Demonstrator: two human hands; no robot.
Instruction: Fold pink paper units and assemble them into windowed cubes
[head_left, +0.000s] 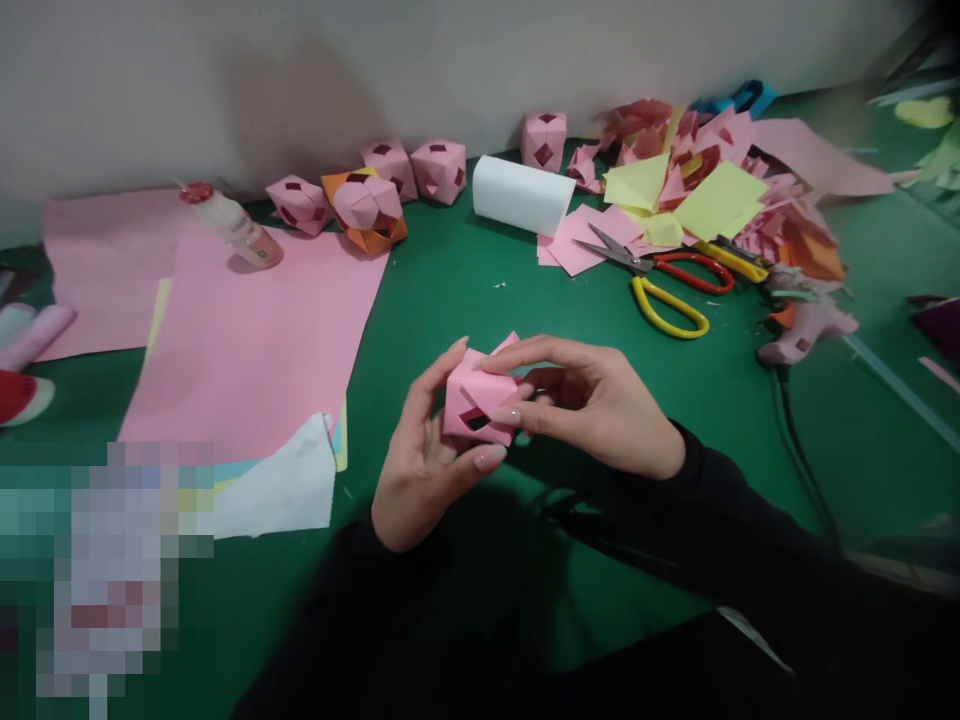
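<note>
A pink folded paper ball (472,395) with angular faces and a dark opening is held between both hands above the green table. My left hand (420,455) cradles it from the left and below, thumb along its lower edge. From the right, my right hand (592,400) pinches a strip or flap on its side with thumb and fingers; the other fingertips are partly hidden behind the ball. A small pointed flap sticks up at the ball's top. Scissors (637,262) with one red and one yellow handle lie open beyond my right hand.
Similar pink paper balls (439,172) stand along the wall, one (369,212) with orange parts. A white roll (523,195) lies near heaped paper scraps (697,180). Pink sheets (255,340) and a drink bottle (236,230) are left. A pink glue gun (802,330) with a cord lies right.
</note>
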